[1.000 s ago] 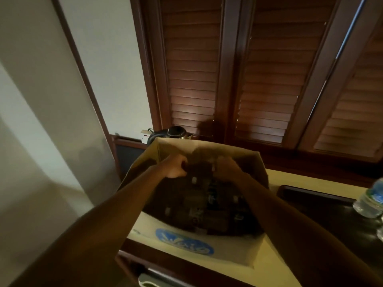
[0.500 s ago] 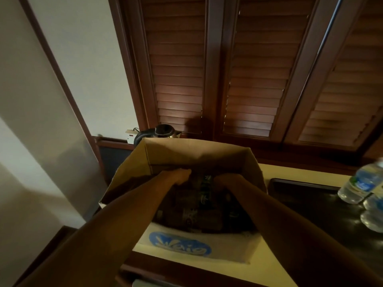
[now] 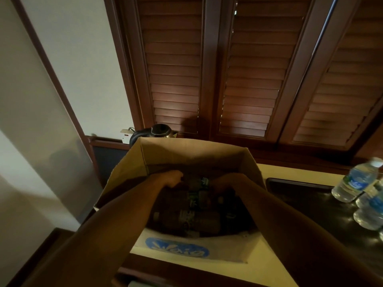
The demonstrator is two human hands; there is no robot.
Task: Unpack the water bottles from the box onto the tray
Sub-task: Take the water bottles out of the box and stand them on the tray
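Note:
An open cardboard box point(image 3: 192, 154) with a blue logo on its near flap stands on the yellow counter. Several water bottles point(image 3: 186, 220) lie on their sides in its dark inside. Both my arms reach down into it. My left hand point(image 3: 172, 179) is curled over the end of a bottle in the far row. My right hand point(image 3: 224, 183) is down among the bottles to the right, its fingers hidden in the dark. The dark tray point(image 3: 298, 189) lies right of the box. Three clear bottles with blue labels point(image 3: 354, 181) stand at its right end.
A black kettle point(image 3: 159, 131) and a white wall socket point(image 3: 126, 136) sit just behind the box. Brown louvred shutters point(image 3: 248, 69) fill the wall beyond. The counter's front edge point(image 3: 186, 272) runs below the box.
Both hands have gone lower into the box, from its far rim down among the bottles. My view has turned, and more of the tray and its bottles shows.

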